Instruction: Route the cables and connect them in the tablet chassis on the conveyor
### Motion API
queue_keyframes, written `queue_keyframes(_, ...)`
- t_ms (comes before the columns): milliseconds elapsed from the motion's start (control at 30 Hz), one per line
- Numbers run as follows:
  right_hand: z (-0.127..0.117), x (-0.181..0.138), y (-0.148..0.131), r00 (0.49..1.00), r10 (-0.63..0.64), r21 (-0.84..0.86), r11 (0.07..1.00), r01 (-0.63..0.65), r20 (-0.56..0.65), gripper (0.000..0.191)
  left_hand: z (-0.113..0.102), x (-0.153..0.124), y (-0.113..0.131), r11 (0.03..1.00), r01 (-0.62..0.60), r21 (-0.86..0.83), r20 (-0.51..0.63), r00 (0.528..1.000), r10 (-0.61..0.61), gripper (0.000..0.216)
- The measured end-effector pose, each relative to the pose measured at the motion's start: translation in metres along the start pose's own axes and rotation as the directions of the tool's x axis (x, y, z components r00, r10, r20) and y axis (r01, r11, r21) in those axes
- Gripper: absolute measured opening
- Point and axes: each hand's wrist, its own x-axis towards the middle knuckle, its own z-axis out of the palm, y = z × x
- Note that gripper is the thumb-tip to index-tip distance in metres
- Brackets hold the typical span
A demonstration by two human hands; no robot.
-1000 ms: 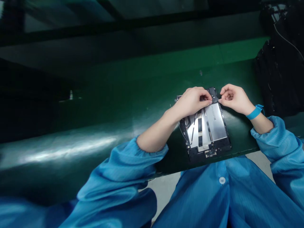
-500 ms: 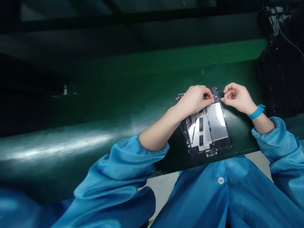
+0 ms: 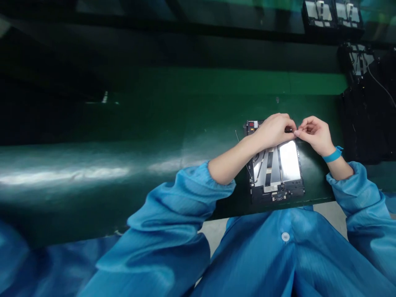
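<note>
An opened tablet (image 3: 278, 173) lies on the green belt (image 3: 154, 136) just in front of me, its silver battery plates and black frame showing. My left hand (image 3: 274, 130) rests curled over the tablet's far end, fingertips pinched. My right hand (image 3: 315, 134), with a blue wrist strap (image 3: 332, 156), is curled beside it, thumb and forefinger pinched at the same far edge. The two sets of fingertips nearly meet. What they pinch is too small to make out.
Dark black equipment with cables (image 3: 368, 107) stands at the right of the belt. Trays with more tablet parts (image 3: 332, 14) sit at the back right. A raised green ledge (image 3: 247, 82) runs along the far side. My blue coat (image 3: 278, 251) fills the foreground.
My head has shifted, so the tablet sits squarer and the back trays have come into view. My hands have closed in on each other at the tablet's far edge.
</note>
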Motion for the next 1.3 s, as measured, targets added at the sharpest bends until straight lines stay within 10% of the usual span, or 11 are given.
queue_keyframes(300, 0.015, 0.009, 0.009, 0.999, 0.028, -0.047, 0.999, -0.026, 0.03, 0.03, 0.008, -0.014, -0.002, 0.959, 0.279, 0.048, -0.125, 0.954, -0.272, 0.019)
queue_keyframes(1300, 0.002, 0.012, -0.007, 0.985, 0.154, -0.059, 0.987, -0.15, 0.071, 0.049, 0.014, -0.017, 0.007, 0.966, 0.258, 0.016, -0.16, 0.954, -0.252, 0.021)
